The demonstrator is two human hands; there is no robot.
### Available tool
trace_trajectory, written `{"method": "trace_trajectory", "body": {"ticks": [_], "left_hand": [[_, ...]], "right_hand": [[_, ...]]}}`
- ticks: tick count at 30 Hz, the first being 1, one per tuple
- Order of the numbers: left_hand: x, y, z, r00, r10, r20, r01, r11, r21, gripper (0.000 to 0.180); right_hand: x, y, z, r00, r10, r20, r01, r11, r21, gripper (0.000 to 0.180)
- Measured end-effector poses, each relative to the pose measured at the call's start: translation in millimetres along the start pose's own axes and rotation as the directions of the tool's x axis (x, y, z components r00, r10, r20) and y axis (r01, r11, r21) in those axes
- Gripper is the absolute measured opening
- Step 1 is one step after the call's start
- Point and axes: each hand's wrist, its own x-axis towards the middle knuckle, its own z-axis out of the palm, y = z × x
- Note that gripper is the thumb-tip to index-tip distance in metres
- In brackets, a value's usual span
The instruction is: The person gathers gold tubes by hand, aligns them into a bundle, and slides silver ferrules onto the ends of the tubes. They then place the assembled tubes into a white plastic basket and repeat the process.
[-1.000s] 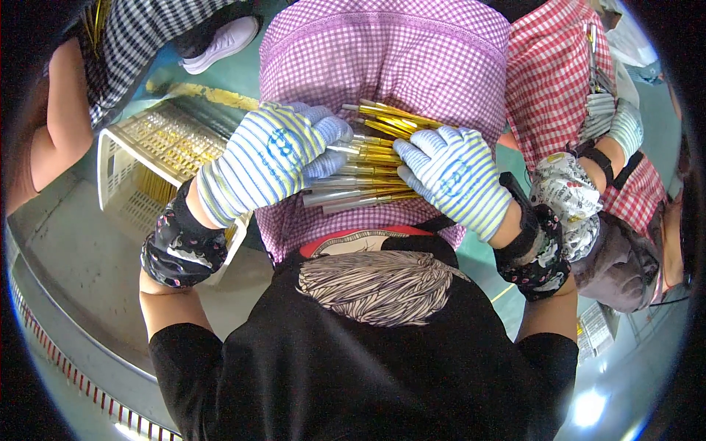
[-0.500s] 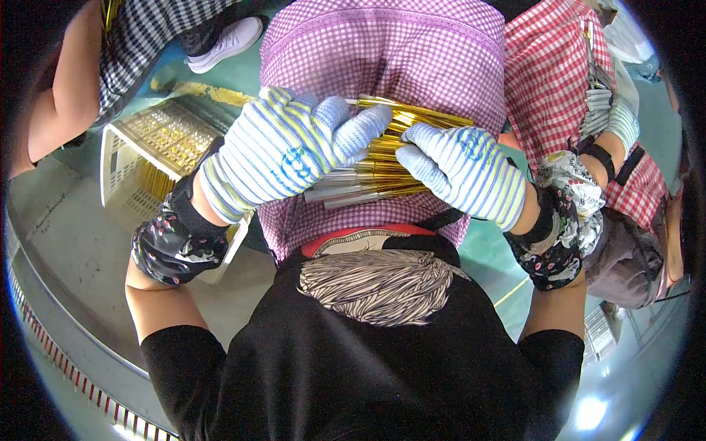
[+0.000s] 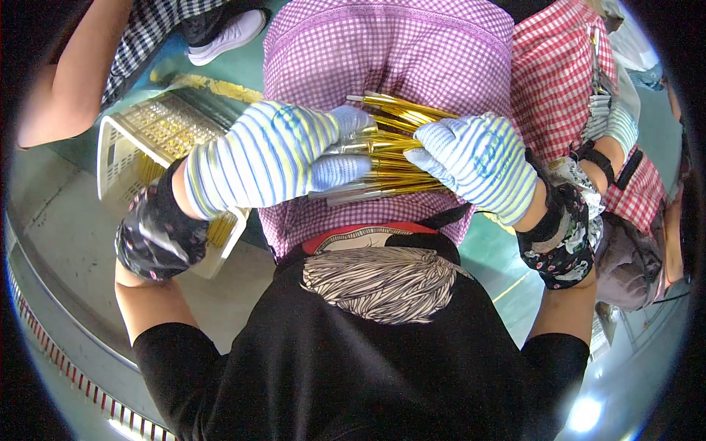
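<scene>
Both gloves carry stripes: the left hand point(image 3: 268, 158) in blue, yellow and white, the right hand point(image 3: 482, 158) in paler blue and white. The rods point(image 3: 390, 151) between them are shiny gold, a few silvery. Beneath lies an apron point(image 3: 390, 51) in pink-and-white check — to the right, a red-and-white checked one point(image 3: 555, 70). The basket point(image 3: 136, 136) on the left looks cream, perhaps white.

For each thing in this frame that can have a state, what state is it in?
Left hand in striped glove: closed on the bundle.
Right hand in striped glove: closed on the bundle.
Bundle of thin gold-coloured rods: held level between both hands, ends uneven.
White slotted plastic basket: open-topped, holding more gold rods.
</scene>
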Motion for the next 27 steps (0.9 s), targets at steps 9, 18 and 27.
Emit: {"method": "trace_trajectory", "body": {"ticks": [9, 18, 27], "left_hand": [[-7, -16, 7, 0.939, 0.248, -0.238, -0.049, 0.781, 0.622, 0.037], [-3, -29, 8, 0.841, 0.457, -0.288, -0.076, 0.629, 0.774, 0.021], [-12, -22, -3, 0.993, 0.094, -0.07, -0.055, 0.9, 0.432, 0.039]], "right_hand": [[3, -6, -2, 0.992, 0.09, 0.087, -0.087, 0.996, -0.035, 0.024], [-2, -11, -1, 0.989, 0.14, 0.054, -0.145, 0.985, 0.096, 0.026], [-3, -9, -10, 0.992, 0.105, 0.071, -0.104, 0.994, -0.027, 0.027]]}}
